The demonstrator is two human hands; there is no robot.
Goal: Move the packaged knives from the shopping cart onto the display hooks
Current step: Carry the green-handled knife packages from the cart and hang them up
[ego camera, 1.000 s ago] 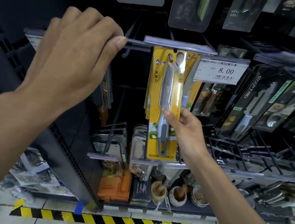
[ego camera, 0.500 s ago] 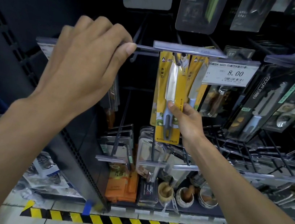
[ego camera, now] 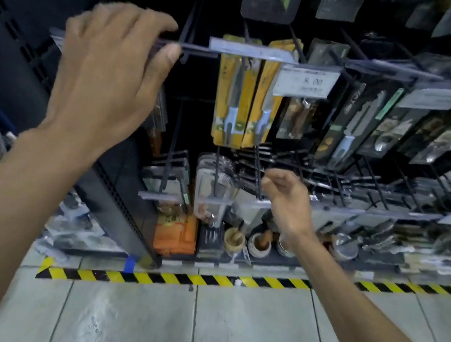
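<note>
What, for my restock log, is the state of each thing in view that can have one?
Front yellow cardboard knife pack: hanging from the display rack, no hand on it.
Second yellow knife pack: hanging beside it on the right, also free.
Grey flat bar at a hook's tip: pinched.
Left hand: thumb and fingers pinch that bar.
Right hand: loosely curled, holds nothing, below the packs.
White price tag: hanging, print blurred.

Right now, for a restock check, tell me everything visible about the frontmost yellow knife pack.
The frontmost yellow knife pack hangs upright on a display hook; neither the left hand nor the right hand touches it. Yellow card, clear blister, grey blade up, pale blue handle down. A matching pack hangs beside it.
</note>
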